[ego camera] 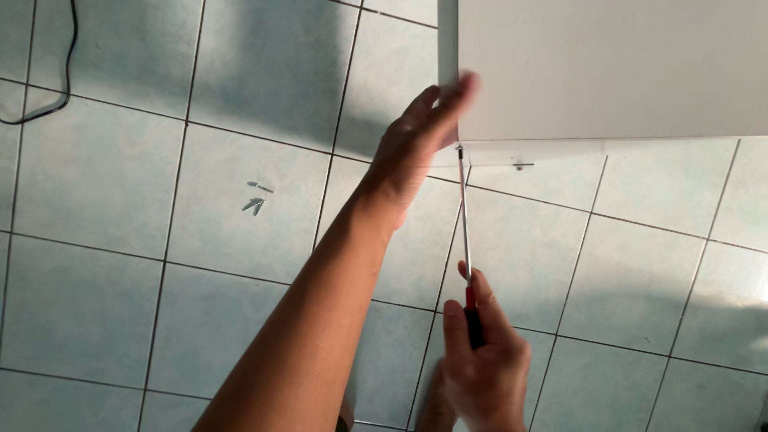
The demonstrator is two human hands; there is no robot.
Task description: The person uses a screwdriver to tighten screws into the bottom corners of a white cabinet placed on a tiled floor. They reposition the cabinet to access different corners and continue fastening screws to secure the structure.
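Loose screws (254, 200) on the floor tiles (96, 304), well left of our left hand (416, 148), which lies flat and unclenched against the white panel's (608, 72) corner. Panel: we judge it stiff, smooth, light; best steadied at that edge. Below it, our right hand (484, 364) is clenched around the slim screwdriver (466, 256), tip touching the panel's underside.

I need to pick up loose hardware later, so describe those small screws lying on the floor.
Start at the white panel at upper right, then look left past the left hand across the pale tiled floor. The small grey screws lie clustered mid-tile, alone there.
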